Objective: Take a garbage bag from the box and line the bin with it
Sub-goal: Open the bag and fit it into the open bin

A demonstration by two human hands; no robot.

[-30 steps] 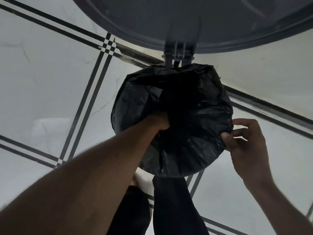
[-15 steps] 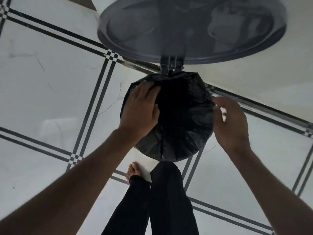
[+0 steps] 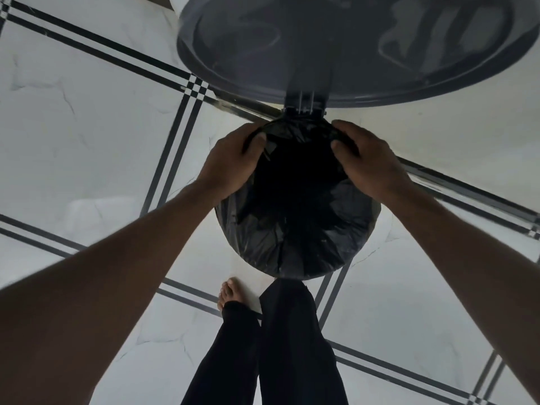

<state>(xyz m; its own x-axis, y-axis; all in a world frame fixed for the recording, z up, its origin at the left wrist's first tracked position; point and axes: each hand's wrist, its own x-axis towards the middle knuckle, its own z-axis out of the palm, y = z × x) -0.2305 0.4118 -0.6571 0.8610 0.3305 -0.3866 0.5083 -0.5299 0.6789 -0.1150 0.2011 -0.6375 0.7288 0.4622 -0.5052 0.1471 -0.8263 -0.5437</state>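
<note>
A black garbage bag [image 3: 295, 229] lies inside the round bin, its plastic folded out over the near rim. The bin's dark inside shows in the middle. My left hand [image 3: 230, 165] grips the bag's edge at the far left of the rim, thumb inside. My right hand [image 3: 365, 162] grips the edge at the far right in the same way. The grey round lid [image 3: 350, 45] stands raised behind the bin on its hinge [image 3: 304, 102]. The box of bags is not in view.
The bin stands on a white marble tile floor [image 3: 87, 141] with dark double lines. My legs in black trousers [image 3: 277, 346] stand close in front of the bin, one bare foot [image 3: 230, 290] showing to the left.
My left hand came out of the bag and both hands moved up to the far rim by the hinge, closing on the bag's edge. The camera pulled back.
</note>
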